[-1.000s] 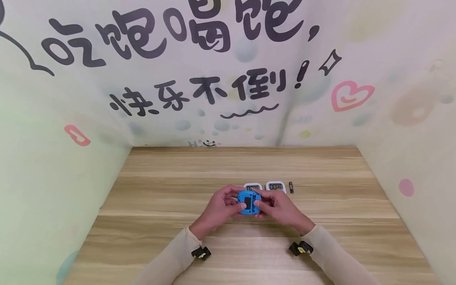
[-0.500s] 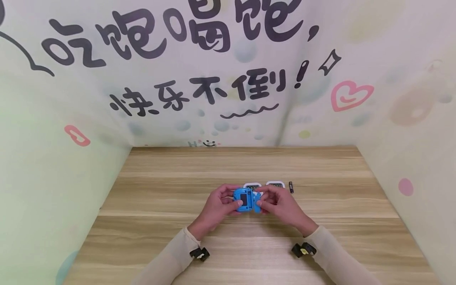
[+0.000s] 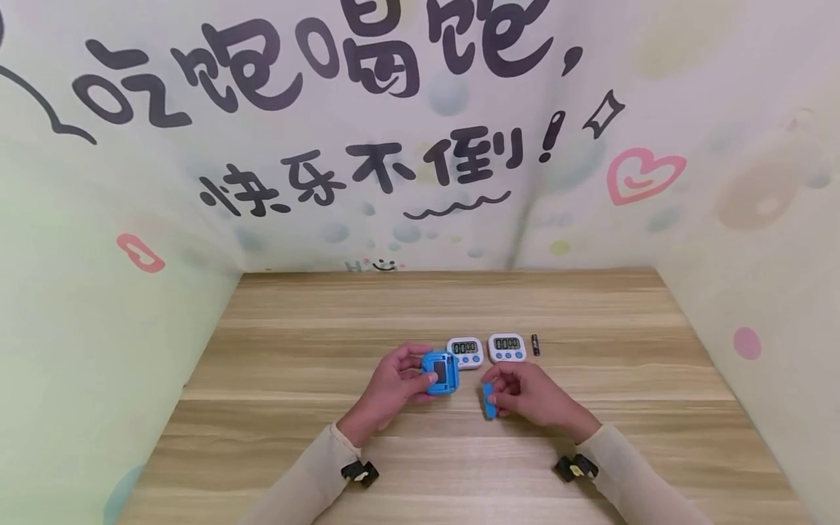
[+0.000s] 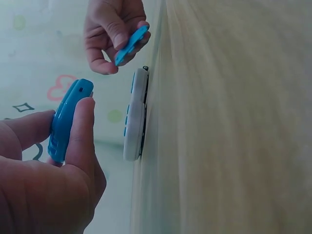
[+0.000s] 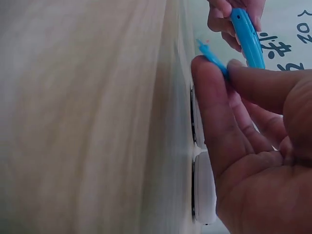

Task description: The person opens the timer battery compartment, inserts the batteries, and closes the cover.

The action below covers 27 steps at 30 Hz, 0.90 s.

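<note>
My left hand [image 3: 392, 386] holds a blue digital timer [image 3: 441, 373] with its back turned up, thumb on the dark patch. Along its right side the battery slot lies uncovered. Between thumb and fingers my right hand [image 3: 525, 397] pinches a small blue battery cover [image 3: 489, 401], apart from the timer and to its right. In the left wrist view the timer [image 4: 68, 122] is gripped at its edges, and the cover [image 4: 131, 45] shows thin and tilted. The right wrist view has the cover [image 5: 213, 59] at the fingertips, with the timer [image 5: 247, 39] beyond.
Two white timers with blue buttons lie face up behind the hands, the left one [image 3: 467, 351] partly behind the blue timer, the right one [image 3: 507, 347] beside it. A black battery [image 3: 535, 345] lies at their right. Printed walls edge the wooden table [image 3: 295, 306].
The battery cover has come off the blue timer in my right hand. That hand has moved right and toward me, while my left hand has shifted slightly left with the timer.
</note>
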Available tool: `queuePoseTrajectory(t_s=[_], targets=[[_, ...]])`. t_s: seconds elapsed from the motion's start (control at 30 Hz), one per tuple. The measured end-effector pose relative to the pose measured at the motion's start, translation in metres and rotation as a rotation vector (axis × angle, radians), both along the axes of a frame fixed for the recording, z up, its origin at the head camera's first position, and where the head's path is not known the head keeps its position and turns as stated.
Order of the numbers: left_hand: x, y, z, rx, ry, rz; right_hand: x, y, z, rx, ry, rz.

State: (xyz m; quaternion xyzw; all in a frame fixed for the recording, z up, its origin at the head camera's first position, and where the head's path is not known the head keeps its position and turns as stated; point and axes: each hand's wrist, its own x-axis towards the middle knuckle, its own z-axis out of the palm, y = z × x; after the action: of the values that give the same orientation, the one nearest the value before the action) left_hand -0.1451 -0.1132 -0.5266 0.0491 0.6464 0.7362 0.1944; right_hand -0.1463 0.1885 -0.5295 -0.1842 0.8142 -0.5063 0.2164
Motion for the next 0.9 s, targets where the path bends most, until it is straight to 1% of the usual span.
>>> queuePoseTrajectory(t_s=[0.13, 0.37, 0.5, 0.6, 0.7, 0.9], targets=[[-0.0008, 0.0005, -0.0012, 0.014, -0.021, 0.003, -0.0008, 0.0021, -0.002, 0.033, 0.015, 0.018], [-0.0017, 0.0014, -0.0006, -0.004, -0.046, -0.01, -0.0019, 0.003, -0.0054, 0.202, 0.173, 0.051], [-0.0015, 0.0007, 0.0016, 0.005, -0.05, -0.019, -0.0027, 0.0004, -0.0054, 0.272, 0.219, 0.072], [-0.0015, 0.0002, 0.0024, 0.009, -0.047, -0.019, -0.0032, -0.0024, -0.0034, 0.3, 0.251, 0.084], [-0.0014, -0.0003, 0.0018, 0.007, -0.043, -0.02, -0.0027, -0.0046, -0.0012, 0.309, 0.26, 0.088], [-0.0004, -0.0012, 0.0009, 0.009, -0.044, -0.025, -0.0003, -0.0047, 0.0007, 0.306, 0.236, 0.08]])
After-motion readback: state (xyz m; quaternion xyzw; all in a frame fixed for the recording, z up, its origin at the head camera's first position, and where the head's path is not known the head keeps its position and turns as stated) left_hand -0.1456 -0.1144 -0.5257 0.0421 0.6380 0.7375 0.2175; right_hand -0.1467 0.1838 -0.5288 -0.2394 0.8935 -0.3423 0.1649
